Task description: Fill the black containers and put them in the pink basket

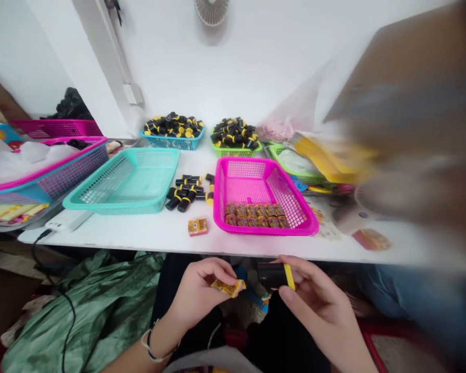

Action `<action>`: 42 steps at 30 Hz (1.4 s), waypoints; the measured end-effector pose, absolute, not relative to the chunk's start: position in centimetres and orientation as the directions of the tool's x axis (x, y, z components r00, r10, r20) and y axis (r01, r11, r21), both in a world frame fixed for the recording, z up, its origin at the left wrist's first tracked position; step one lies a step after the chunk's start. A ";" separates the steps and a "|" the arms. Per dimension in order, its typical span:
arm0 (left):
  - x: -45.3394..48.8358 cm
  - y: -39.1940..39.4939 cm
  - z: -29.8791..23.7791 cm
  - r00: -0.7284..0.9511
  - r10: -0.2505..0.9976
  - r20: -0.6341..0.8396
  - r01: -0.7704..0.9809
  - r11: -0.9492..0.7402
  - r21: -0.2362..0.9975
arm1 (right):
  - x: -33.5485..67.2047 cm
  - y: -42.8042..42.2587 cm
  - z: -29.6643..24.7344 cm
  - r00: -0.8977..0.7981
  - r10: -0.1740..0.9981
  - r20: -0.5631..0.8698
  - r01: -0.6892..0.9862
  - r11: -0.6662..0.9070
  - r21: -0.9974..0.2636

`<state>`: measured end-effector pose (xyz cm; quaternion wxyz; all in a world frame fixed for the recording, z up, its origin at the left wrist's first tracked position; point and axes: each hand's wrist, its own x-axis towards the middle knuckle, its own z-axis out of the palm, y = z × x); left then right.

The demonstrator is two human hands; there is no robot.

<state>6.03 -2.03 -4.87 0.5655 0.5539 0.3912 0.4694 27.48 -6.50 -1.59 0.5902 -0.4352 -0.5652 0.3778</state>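
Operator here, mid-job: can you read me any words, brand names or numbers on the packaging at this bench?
Yellow printed paper wrapper in the left hand: too small and creased to read.
Small orange-yellow carton on the white table: too small to read.
Orange-gold cartons in the magenta plastic basket: too small to read.
Reddish carton: too blurred to read.
No text is legible.

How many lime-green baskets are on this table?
2: one lime-green basket at the back holds black-and-yellow rolls; the other sits behind the pink basket. Another could be hidden behind the blurred object at right.
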 end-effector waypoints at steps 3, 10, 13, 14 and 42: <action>6.2 -2.6 -5.4 0.213 0.975 0.070 -0.095 -0.050 0.994 | 27.3 -6.7 -1.1 0.092 0.933 0.348 0.049 0.344 -0.938; 5.6 -3.2 -5.4 0.436 0.874 0.213 0.185 -0.319 0.929 | 27.3 -6.8 -0.8 0.114 0.949 0.293 0.033 0.291 -0.956; 5.5 -3.4 -5.1 0.553 0.808 0.202 0.231 -0.382 0.895 | 27.3 -6.7 -0.8 0.113 0.961 0.251 0.019 0.250 -0.968; 5.6 -3.4 -5.0 0.567 0.799 0.201 0.237 -0.392 0.889 | 27.2 -6.8 -0.7 0.103 0.966 0.238 0.011 0.238 -0.971; 5.0 -4.5 -2.8 0.538 0.843 0.021 -0.064 0.016 0.998 | 25.7 -6.8 -1.1 -0.134 0.979 0.155 0.050 0.162 -0.985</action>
